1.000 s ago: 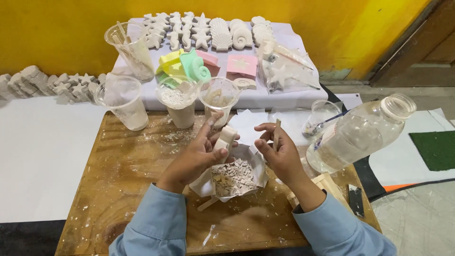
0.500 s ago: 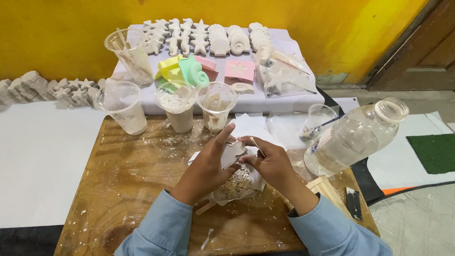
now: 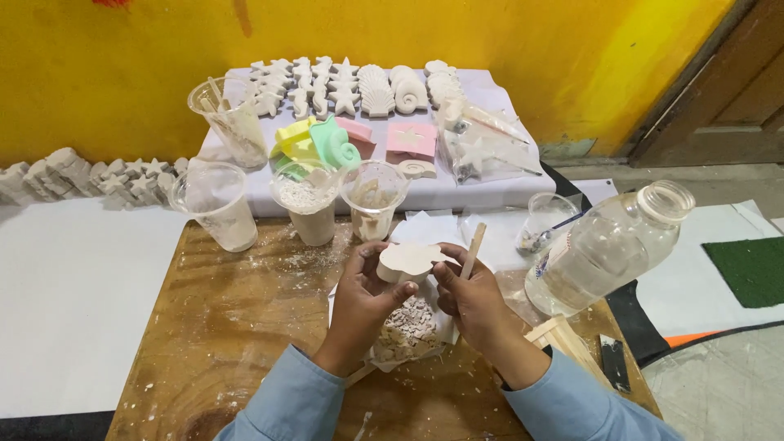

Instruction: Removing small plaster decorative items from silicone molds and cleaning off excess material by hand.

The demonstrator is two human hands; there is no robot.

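Near the middle of the wooden table (image 3: 245, 327), a little toward its far edge, both hands meet around a pale plaster cast (image 3: 408, 260) with a lobed, shell-like outline. The left hand (image 3: 365, 302) cups it from below and from the side, fingers curled closed about its edge. The right hand (image 3: 472, 296) steadies the other side with its fingertips while pinching a flat wooden stick (image 3: 474, 249) that stands upright between thumb and forefinger. Directly beneath the cast lies a white sheet (image 3: 445, 327) heaped with plaster crumbs (image 3: 408, 325), so the step in hand looks to me like trimming or cleaning the cast over that sheet. Along the far edge stand three plastic cups (image 3: 314, 214) with powder or residue, and a clear bottle (image 3: 608, 249) lies tilted near the right edge. Beyond the table, a white-covered platform (image 3: 482, 192) carries rows of finished white stars and shells (image 3: 351, 86), and coloured moulds (image 3: 314, 143) in yellow, green and pink. By my reading, the next move would call for bringing the stick's tip down to the rim of the cast, with the left hand gripping firmly but gently, since thin plaster edges seem likely to chip under pressure.
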